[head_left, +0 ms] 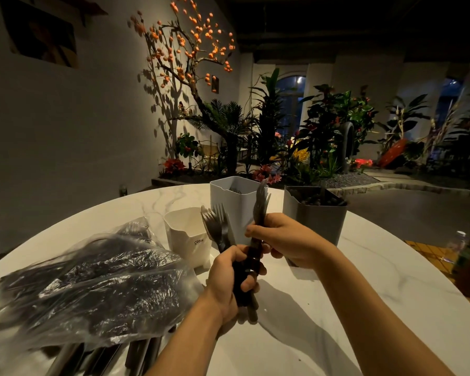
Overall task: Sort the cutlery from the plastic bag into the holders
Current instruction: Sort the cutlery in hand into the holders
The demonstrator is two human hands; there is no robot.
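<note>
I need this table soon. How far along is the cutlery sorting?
Partly done. The grey holder already has dark pieces in it. The left hand grips a bundle of forks, and the right hand pulls some out. The plastic bag still looks full.

The crinkled plastic bag (87, 283) blurs the dark cutlery inside.

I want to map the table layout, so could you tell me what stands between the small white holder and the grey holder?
In the head view, a taller pale holder stands between the small white holder and the grey holder.
</note>
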